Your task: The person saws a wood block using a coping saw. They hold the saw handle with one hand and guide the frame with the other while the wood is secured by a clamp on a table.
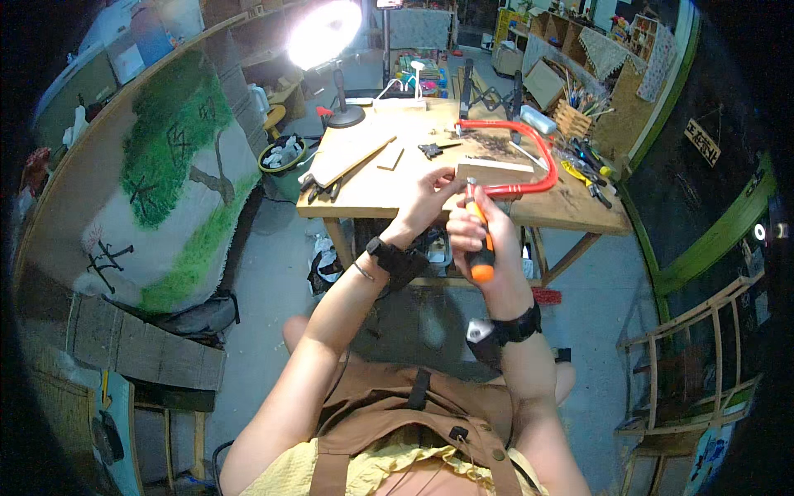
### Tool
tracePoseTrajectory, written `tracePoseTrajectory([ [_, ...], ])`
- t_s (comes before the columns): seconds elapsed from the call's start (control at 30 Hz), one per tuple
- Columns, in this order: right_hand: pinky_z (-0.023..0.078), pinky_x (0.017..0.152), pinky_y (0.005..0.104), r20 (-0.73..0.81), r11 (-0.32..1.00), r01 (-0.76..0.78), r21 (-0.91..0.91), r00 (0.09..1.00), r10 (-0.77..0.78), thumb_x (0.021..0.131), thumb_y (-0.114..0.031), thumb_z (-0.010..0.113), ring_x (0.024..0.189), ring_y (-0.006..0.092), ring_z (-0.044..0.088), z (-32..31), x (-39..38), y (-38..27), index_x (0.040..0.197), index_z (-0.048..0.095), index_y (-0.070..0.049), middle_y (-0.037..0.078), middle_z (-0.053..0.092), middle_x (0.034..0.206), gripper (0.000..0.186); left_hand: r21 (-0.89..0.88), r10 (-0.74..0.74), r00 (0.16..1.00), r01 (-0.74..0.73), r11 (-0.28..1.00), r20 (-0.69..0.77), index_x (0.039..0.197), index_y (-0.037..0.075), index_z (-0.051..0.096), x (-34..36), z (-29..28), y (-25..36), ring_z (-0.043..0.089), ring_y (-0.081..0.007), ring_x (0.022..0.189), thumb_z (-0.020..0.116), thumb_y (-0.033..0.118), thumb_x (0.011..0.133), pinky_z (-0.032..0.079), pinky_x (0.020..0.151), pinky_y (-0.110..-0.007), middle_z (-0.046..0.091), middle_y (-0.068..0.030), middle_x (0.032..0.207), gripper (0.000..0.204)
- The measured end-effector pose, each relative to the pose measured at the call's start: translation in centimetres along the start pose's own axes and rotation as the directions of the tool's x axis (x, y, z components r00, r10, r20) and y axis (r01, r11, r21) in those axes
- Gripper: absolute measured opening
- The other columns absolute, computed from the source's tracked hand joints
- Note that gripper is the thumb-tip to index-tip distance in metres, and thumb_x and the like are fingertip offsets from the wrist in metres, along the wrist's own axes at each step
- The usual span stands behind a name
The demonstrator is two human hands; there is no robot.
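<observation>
My right hand [502,236] is wrapped round the orange and black handle of a coping saw [547,161]. The saw's red U-shaped frame reaches away over the table, its open side facing left; its thin blade is hard to make out. In front of the frame, close to the near table edge, is a pale wooden block [499,171]. The fingers of my left hand [423,202] are closed at the block's left end, and the exact grip is partly hidden.
The wooden table [351,196] carries a long board [356,161], a small wood piece [390,157], a black clamp-like tool [436,150] and a bright lamp [340,112]. Several hand tools [591,169] lie at the right edge. A bin [284,155] stands left of the table.
</observation>
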State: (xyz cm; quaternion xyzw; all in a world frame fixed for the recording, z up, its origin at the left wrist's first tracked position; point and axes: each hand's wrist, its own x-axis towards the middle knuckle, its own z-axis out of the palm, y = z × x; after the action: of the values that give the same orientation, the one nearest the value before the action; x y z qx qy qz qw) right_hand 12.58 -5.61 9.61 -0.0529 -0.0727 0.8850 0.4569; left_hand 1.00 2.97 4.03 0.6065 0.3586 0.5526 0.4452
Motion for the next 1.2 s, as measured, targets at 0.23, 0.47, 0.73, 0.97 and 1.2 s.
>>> tracePoseTrajectory([
  [0.23, 0.03, 0.034, 0.0192, 0.039, 0.996, -0.086, 0.016, 0.996, 0.085, 0.09, -0.03, 0.04, 0.042, 0.0074, 0.034, -0.5, -4.7, 0.7, 0.088, 0.044, -0.005, -0.001, 0.034, 0.057, 0.025, 0.152, 0.117, 0.993, -0.116, 0.982, 0.004, 0.094, 0.004, 0.061, -0.1, -0.2, 0.4, 0.047, -0.0055, 0.065, 0.06, 0.024, 0.079, 0.04, 0.062, -0.018, 0.058, 0.0001, 0.074, 0.026],
  [0.47, 0.032, 0.037, 0.0172, 0.011, 0.999, 0.033, -0.011, 0.999, -0.033, 0.09, -0.026, 0.042, 0.044, 0.0052, 0.035, -0.1, 0.2, 0.5, 0.088, 0.043, -0.002, -0.002, 0.034, 0.058, 0.024, 0.115, 0.063, 0.998, -0.06, 0.992, -0.022, 0.1, 0.002, 0.057, 0.0, -0.3, 0.4, 0.051, -0.0078, 0.069, 0.059, 0.02, 0.081, 0.043, 0.061, -0.021, 0.057, -0.0034, 0.075, 0.026],
  [0.73, 0.03, 0.036, 0.0184, 0.087, 0.998, -0.041, -0.038, 0.995, 0.044, 0.09, -0.026, 0.041, 0.044, 0.0057, 0.033, -1.3, -0.5, 0.1, 0.082, 0.041, -0.006, -0.002, 0.033, 0.057, 0.022, 0.193, 0.077, 0.995, -0.062, 0.979, -0.07, 0.092, 0.0, 0.06, -0.1, -0.4, 0.0, 0.047, -0.0068, 0.063, 0.062, 0.021, 0.079, 0.041, 0.055, -0.022, 0.054, -0.0011, 0.068, 0.024],
  [0.97, 0.028, 0.035, 0.0169, 0.037, 0.993, -0.03, -0.112, 0.999, 0.035, 0.089, -0.031, 0.043, 0.044, 0.0051, 0.033, -0.5, -4.7, 0.7, 0.083, 0.043, -0.008, -0.002, 0.033, 0.058, 0.024, 0.063, 0.116, 0.993, -0.114, 0.991, -0.019, 0.089, 0.003, 0.061, 0.4, 0.2, 0.0, 0.045, -0.0043, 0.063, 0.063, 0.02, 0.078, 0.037, 0.057, -0.019, 0.055, 0.0024, 0.068, 0.02],
  [1.2, 0.03, 0.037, 0.0165, -0.024, 0.997, 0.01, -0.072, 1.0, -0.012, 0.089, -0.028, 0.044, 0.045, 0.0041, 0.034, -0.4, 0.4, -0.1, 0.08, 0.041, -0.007, -0.003, 0.033, 0.059, 0.023, 0.086, 0.069, 0.997, -0.066, 0.994, -0.031, 0.092, 0.002, 0.061, 0.0, -0.2, 0.6, 0.052, -0.006, 0.066, 0.061, 0.017, 0.079, 0.042, 0.063, -0.021, 0.059, -0.0012, 0.07, 0.02],
])
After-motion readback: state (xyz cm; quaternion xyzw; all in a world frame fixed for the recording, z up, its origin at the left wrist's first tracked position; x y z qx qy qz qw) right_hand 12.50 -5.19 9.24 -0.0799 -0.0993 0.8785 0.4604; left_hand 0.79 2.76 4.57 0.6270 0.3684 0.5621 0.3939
